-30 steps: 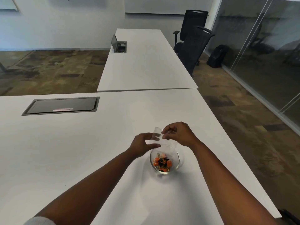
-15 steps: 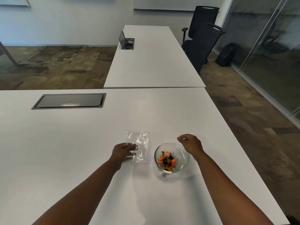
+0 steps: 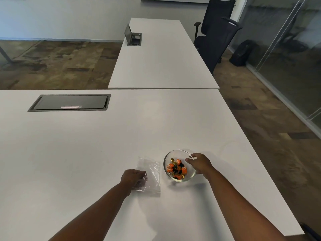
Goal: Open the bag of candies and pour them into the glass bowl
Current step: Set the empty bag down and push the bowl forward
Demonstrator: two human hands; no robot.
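A clear glass bowl [image 3: 166, 159] sits on the white table [image 3: 86, 153] and holds several orange, black and gold wrapped candies [image 3: 176, 169]. My right hand [image 3: 199, 162] grips the bowl's right rim. Just left of the bowl lies an empty clear plastic bag [image 3: 151, 176], flat on the table. My left hand [image 3: 132, 177] rests on the bag's left edge, fingers curled over the plastic.
A closed black cable hatch [image 3: 69, 102] is set into the table at the far left. A second white table [image 3: 161, 54] with an open hatch [image 3: 133, 38] stands beyond. Black office chairs [image 3: 217, 35] and a glass wall [image 3: 286, 58] are at the right.
Both hands held the bag over the bowl a second ago. The left hand then laid the bag down left of the bowl, and the right hand moved onto the bowl's rim.
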